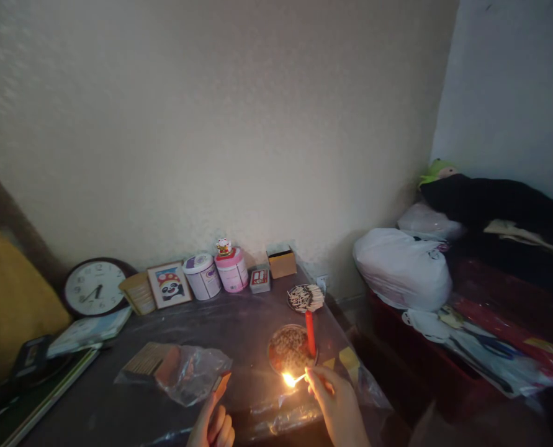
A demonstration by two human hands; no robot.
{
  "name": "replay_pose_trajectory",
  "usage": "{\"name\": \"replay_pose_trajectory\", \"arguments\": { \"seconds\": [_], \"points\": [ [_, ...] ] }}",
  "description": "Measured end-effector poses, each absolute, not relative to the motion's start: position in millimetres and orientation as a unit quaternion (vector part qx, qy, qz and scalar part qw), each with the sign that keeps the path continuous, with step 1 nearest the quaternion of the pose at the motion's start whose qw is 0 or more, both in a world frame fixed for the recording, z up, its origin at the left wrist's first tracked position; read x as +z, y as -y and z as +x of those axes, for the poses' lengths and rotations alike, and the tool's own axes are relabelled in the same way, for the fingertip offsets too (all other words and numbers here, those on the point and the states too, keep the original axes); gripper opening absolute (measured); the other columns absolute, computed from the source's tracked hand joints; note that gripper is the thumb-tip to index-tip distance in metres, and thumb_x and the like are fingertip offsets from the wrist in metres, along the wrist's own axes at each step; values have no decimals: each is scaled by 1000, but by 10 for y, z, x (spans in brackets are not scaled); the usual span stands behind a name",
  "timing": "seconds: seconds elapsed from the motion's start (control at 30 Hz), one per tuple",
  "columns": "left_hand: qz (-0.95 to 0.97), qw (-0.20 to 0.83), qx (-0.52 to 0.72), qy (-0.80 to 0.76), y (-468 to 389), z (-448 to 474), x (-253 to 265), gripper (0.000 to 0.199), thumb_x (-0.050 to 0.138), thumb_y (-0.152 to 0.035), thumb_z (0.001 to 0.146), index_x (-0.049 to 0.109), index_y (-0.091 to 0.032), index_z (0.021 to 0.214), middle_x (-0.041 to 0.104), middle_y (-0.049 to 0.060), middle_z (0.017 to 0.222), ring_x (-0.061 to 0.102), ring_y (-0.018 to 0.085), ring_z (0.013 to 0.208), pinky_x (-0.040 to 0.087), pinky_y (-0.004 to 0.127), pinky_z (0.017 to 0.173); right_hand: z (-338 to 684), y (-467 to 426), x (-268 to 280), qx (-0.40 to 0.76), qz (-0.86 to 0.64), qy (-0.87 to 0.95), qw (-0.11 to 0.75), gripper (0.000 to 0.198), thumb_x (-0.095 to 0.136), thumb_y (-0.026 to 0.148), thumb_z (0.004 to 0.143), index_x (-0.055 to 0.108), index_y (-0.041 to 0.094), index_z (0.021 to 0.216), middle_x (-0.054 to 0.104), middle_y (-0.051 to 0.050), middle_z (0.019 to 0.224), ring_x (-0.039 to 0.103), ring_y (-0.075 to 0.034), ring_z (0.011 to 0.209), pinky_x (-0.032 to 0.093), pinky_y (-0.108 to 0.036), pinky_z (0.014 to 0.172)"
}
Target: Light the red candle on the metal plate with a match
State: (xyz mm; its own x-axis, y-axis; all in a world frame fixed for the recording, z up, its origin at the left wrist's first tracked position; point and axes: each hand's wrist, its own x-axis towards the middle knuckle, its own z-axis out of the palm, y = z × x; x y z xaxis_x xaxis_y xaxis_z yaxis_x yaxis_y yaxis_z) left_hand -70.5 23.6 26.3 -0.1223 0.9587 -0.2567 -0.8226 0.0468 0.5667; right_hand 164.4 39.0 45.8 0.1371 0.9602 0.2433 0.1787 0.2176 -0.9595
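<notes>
My right hand pinches a burning match, its bright flame at the left end. Just beyond the flame lies a round dish of brown, crumbly material. A red candle stands upright at the dish's right side; I see no flame on it. My left hand is closed around a small orange matchbox, held up near the table's front. Behind the candle, a round dish holds many matchsticks. To the left, a clear plastic bag holds a stack of matchboxes.
Along the wall stand a clock, a panda picture frame, two tins, a card box and an open cardboard box. Past the table's right edge are a white bag and piled cloth.
</notes>
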Motion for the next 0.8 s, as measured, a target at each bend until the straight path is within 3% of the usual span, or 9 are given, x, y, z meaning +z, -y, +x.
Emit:
{"name": "replay_pose_trajectory", "arguments": {
  "seconds": [0.2, 0.4, 0.8],
  "points": [
    [124, 640, 685, -326, -217, -691, 282, 26, 81, -38, 60, 65, -18, 65, 37, -11, 30, 29, 1, 21, 13, 18, 29, 1632, -412, 466, 360, -539, 539, 539, 31, 54, 44, 81, 68, 20, 66, 63, -1, 57, 59, -18, 57, 47, -22, 52],
    [137, 632, 677, -352, -200, -662, 316, 43, 77, -44, 63, 68, -20, 98, 33, -13, 31, 25, 2, 23, 14, 18, 28, 1642, -392, 500, 366, -535, 544, 533, 31, 54, 46, 80, 69, 20, 73, 67, -3, 65, 61, -19, 62, 48, -24, 58],
    [142, 627, 674, -364, -191, -664, 310, 47, 75, -43, 64, 66, -21, 104, 30, -13, 34, 21, 3, 25, 13, 17, 30, 1634, -391, 535, 389, -515, 523, 557, 35, 59, 49, 77, 71, 16, 75, 67, -3, 60, 61, -19, 57, 47, -23, 52]
  ]
}}
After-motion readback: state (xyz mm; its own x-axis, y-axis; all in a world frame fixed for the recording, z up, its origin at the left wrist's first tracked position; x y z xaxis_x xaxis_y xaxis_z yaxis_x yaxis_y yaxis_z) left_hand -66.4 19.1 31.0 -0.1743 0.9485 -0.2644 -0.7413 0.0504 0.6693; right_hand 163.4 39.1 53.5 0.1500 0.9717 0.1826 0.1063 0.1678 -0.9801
